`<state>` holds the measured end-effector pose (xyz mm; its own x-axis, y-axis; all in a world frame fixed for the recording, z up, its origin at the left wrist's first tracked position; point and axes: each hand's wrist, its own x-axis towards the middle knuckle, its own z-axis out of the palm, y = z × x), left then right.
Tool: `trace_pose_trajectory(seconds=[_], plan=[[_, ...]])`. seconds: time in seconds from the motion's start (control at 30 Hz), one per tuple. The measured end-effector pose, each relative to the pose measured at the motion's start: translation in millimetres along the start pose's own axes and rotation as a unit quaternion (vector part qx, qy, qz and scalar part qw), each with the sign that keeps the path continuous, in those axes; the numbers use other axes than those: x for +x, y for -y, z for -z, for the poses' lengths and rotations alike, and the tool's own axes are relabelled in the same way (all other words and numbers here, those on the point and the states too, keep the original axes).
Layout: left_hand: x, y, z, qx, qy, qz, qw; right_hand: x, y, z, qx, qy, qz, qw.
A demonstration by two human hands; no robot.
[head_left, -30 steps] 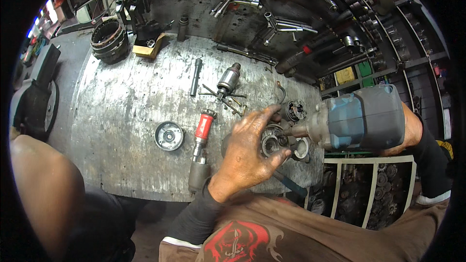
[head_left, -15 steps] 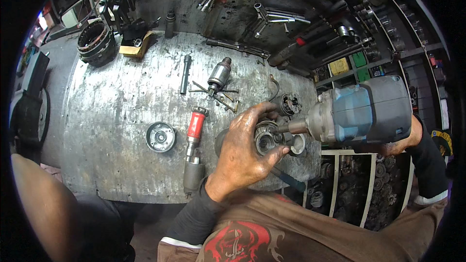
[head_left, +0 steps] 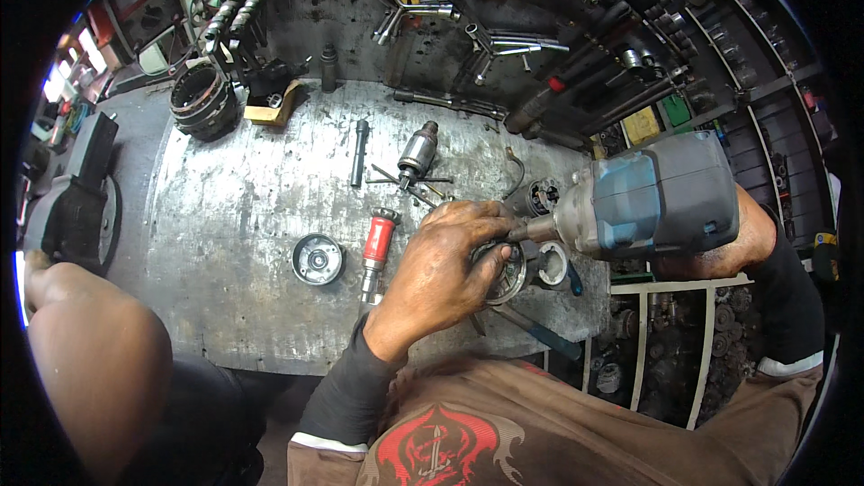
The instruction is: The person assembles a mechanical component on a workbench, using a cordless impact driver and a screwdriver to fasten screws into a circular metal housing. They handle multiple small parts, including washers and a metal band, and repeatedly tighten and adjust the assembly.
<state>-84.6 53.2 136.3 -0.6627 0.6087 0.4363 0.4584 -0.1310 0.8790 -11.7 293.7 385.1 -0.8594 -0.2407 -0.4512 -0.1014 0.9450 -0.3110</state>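
Note:
My right hand (head_left: 724, 252) grips a blue and black impact wrench (head_left: 666, 202), mostly hidden behind its body. The wrench lies level, its socket (head_left: 540, 230) pointing left to my left hand's fingertips. My left hand (head_left: 450, 256) is closed over the top of a round metal motor housing (head_left: 511, 283), thumb near its rim. The fingers hide most of the housing and the spot where the socket meets it. A pale metal ring-shaped part (head_left: 551, 265) is just right of the housing, and a round part with brushes (head_left: 543, 195) lies behind it.
On the metal bench (head_left: 243, 306) lie a round end cap (head_left: 318, 259), a red air tool (head_left: 379, 241), an armature (head_left: 418, 155), bolts, a long socket (head_left: 360, 153) and a blue-handled tool (head_left: 549, 335). Another person's bare limb (head_left: 99, 333) is at left. Wrenches hang behind.
My left hand has closed from a spread grip, its thumb and fingers now over the housing. The wrench has shifted left against the bench. The whole view has moved slightly.

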Motion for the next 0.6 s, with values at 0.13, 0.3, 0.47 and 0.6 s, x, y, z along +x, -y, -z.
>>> trace_pose_trajectory(seconds=[0.13, 0.3, 0.47, 0.6], plan=[[6, -6, 2, 0.067, 0.008, 0.004, 0.998, -2, -3, -5, 0.026, -0.022, -0.017, 0.999], [10, -13, 2, 0.095, 0.015, 0.007, 0.995, -13, -13, -16, 0.067, -0.055, -0.017, 0.996], [15, -23, 1, 0.12, -0.001, -0.043, 0.992, -21, -18, -23, 0.069, -0.074, 0.007, 0.995], [19, -25, 1, 0.094, -0.021, -0.061, 0.994, -30, -24, -20, 0.029, -0.08, 0.039, 0.996]])
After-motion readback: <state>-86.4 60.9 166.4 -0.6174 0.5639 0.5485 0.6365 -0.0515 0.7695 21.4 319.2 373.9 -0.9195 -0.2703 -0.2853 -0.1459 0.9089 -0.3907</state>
